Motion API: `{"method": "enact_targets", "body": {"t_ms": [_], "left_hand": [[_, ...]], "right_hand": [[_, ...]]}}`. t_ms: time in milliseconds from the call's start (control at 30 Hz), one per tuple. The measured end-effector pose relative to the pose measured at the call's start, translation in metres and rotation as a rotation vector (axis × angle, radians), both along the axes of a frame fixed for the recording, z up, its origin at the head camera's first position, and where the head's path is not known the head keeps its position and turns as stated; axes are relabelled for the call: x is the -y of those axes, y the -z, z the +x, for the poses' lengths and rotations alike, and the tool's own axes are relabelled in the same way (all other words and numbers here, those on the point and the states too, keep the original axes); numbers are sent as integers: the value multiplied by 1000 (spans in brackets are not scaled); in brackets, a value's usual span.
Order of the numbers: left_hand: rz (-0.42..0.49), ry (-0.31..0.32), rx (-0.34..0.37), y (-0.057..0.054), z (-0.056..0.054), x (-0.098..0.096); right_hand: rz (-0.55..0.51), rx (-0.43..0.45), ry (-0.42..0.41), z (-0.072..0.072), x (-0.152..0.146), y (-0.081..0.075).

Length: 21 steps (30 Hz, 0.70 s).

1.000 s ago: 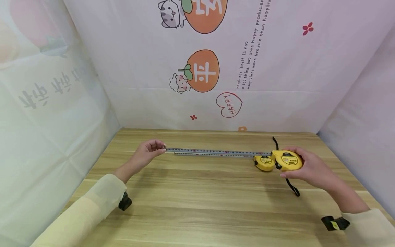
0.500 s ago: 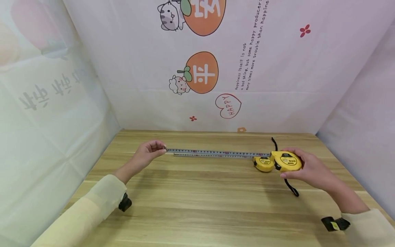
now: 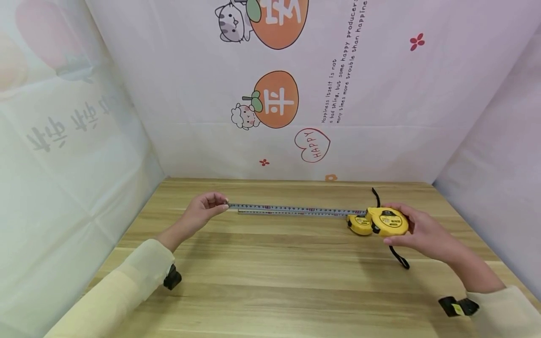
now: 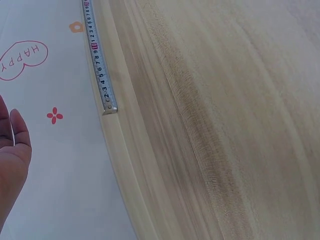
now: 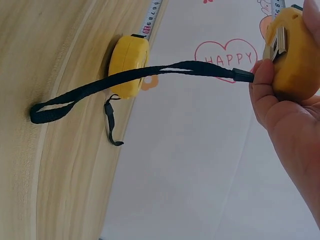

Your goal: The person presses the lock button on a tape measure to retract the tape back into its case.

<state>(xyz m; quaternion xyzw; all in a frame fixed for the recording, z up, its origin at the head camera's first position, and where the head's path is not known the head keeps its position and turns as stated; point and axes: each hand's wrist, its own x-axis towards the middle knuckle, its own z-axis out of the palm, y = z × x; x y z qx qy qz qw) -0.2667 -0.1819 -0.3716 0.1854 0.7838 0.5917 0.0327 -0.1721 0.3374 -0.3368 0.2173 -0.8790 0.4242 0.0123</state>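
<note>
My left hand [image 3: 202,210] pinches the hook end of a steel tape blade [image 3: 291,208] between thumb and fingers. Stretched straight, the blade runs right into a yellow tape measure [image 3: 389,221], whose case my right hand [image 3: 422,232] grips from its right side. In the right wrist view a black wrist strap [image 5: 125,76] hangs from that held case. A second, smaller yellow tape measure [image 5: 129,65] rests on the table, its own blade [image 4: 100,70] drawn out along the wood. The held blade runs just behind this second one in the head view; the held case partly overlaps the smaller case.
The wooden table [image 3: 262,281] meets a white printed cloth [image 3: 380,145] at the back. Cloth walls also stand at the left [image 3: 84,188] and right [image 3: 498,164]. A small black cord [image 5: 111,122] trails from the smaller tape measure.
The held case has shifted slightly left towards the left hand, and less blade shows out of it. The left hand and the smaller tape measure stay in place.
</note>
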Motion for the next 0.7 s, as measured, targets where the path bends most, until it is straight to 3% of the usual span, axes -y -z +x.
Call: {"method": "enact_targets", "body": {"t_ms": [333,567,700], "left_hand": [[0,9,-10,1,0,0],[-1,12,-9,0,-1,-1],[-6,11,-6,0,-2,-2]], "right_hand": [[-70,-13,-75,-3,-1,3],[-81,-28,-35,-3,1,4],[-29,-61,26,-4,2,3]]}}
